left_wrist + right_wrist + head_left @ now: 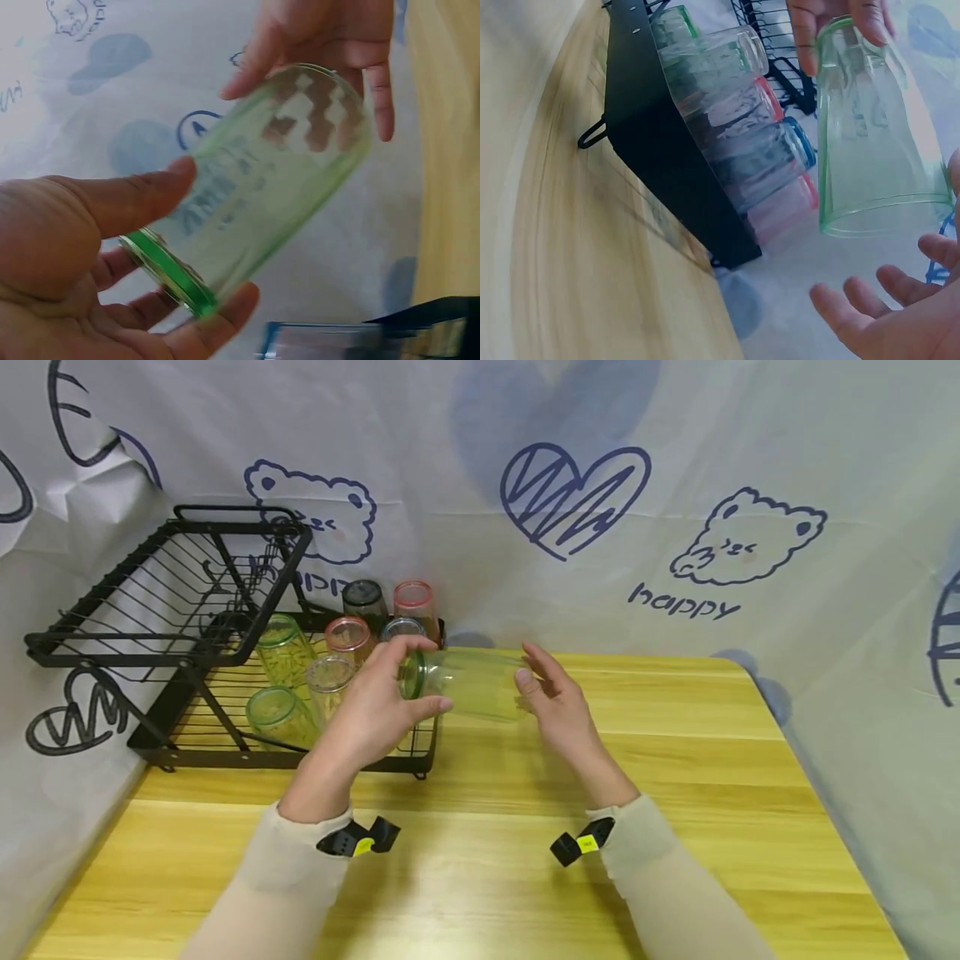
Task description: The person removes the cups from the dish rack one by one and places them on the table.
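Observation:
A pale green drinking glass (480, 687) lies sideways in the air above the table, beside the rack's right end. My left hand (369, 708) grips its thick green base between thumb and fingers, with the thumb along the side in the left wrist view. At the wide rim is my right hand (562, 714), fingers spread. In the right wrist view those fingers (866, 296) stand apart from the rim, while the thumb is close to it at the picture's edge; whether it touches I cannot tell. Nothing shows inside the glass (881, 150).
At the left stands a black two-tier dish rack (247, 758). Several upside-down glasses sit on its lower tier, among them a green glass (279, 714), a red-based glass (348, 635) and a dark glass (364, 597). A patterned cloth (435, 468) hangs behind the wooden table (675, 760).

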Available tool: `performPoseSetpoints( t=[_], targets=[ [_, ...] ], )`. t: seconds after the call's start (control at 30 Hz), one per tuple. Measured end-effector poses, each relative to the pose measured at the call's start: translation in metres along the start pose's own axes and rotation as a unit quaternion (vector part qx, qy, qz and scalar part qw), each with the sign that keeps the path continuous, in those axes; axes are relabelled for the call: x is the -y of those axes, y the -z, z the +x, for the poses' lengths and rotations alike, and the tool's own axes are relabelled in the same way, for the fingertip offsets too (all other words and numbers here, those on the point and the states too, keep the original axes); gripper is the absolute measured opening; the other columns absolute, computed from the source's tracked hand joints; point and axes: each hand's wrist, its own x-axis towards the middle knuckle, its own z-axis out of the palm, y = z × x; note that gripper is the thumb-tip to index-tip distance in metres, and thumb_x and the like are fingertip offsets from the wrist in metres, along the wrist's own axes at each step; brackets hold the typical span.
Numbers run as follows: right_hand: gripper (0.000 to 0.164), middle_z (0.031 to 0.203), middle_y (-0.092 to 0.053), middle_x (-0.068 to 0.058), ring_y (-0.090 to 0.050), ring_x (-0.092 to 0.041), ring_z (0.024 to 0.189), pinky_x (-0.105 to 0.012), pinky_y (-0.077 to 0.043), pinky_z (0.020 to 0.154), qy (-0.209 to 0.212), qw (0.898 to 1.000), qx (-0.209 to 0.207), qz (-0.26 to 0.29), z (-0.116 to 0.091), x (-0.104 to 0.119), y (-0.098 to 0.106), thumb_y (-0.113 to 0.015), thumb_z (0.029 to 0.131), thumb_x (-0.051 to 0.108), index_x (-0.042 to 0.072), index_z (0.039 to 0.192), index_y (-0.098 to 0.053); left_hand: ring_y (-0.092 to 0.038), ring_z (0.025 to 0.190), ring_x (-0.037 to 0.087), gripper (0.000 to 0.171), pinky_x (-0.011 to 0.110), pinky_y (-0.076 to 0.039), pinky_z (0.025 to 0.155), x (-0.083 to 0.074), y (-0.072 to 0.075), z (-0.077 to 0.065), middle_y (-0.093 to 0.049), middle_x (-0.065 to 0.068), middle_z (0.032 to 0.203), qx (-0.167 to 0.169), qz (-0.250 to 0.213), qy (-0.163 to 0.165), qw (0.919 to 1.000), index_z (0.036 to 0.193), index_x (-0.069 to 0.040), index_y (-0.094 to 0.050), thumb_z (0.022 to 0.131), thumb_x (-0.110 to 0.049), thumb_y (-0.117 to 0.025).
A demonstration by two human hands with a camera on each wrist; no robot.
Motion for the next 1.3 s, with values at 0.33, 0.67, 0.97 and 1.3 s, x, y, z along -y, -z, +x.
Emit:
performPoseSetpoints(
  t=[0.33, 0.67, 0.97, 1.3],
  targets=[
    [0.058, 0.17, -0.032, -0.011, -0.041, -0.047, 0.149, -0.064, -0.057, 0.099, -0.059, 0.989, 0.033, 0.133, -0.006, -0.006, 0.011, -0.049, 0.111, 0.045, 0.028, 0.166, -0.036, -0.057, 0.132, 0.038, 0.068, 0.048, -0.059, 0.088, 0.032, -0.031, 0.009, -0.051, 0.011, 0.151, 0.013, -0.122, -0.003, 0.9924, 0.15, -0.024, -0.047, 0.093, -0.021, -0.084],
    [0.056, 0.165, -0.031, -0.016, -0.048, -0.043, 0.139, -0.058, -0.062, 0.091, -0.085, 0.981, 0.039, 0.173, -0.008, -0.008, 0.022, -0.053, 0.112, 0.026, 0.02, 0.165, -0.036, -0.06, 0.124, 0.035, 0.068, 0.03, -0.057, 0.083, 0.055, -0.063, 0.019, -0.049, 0.013, 0.145, 0.039, -0.266, -0.018, 0.963, 0.151, -0.014, -0.045, 0.093, -0.009, -0.08],
    [0.062, 0.174, -0.012, -0.017, -0.031, -0.042, 0.153, -0.067, -0.056, 0.099, -0.088, 0.985, 0.044, 0.145, -0.008, -0.008, 0.031, -0.054, 0.11, 0.018, 0.017, 0.167, -0.03, -0.063, 0.128, 0.035, 0.071, 0.042, -0.06, 0.094, 0.059, -0.078, 0.026, -0.052, 0.011, 0.151, 0.057, -0.183, -0.02, 0.9813, 0.154, -0.018, -0.045, 0.094, -0.021, -0.082],
    [0.062, 0.163, -0.034, -0.02, -0.05, -0.04, 0.14, -0.053, -0.058, 0.099, -0.077, 0.997, 0.013, 0.008, -0.008, -0.011, 0.031, -0.065, 0.106, 0.025, 0.022, 0.163, -0.04, -0.053, 0.142, 0.037, 0.077, 0.056, -0.045, 0.118, 0.063, -0.085, 0.024, -0.048, 0.011, 0.162, 0.03, 0.042, -0.065, 0.9966, 0.159, -0.017, -0.045, 0.095, -0.04, -0.08]
  ],
)
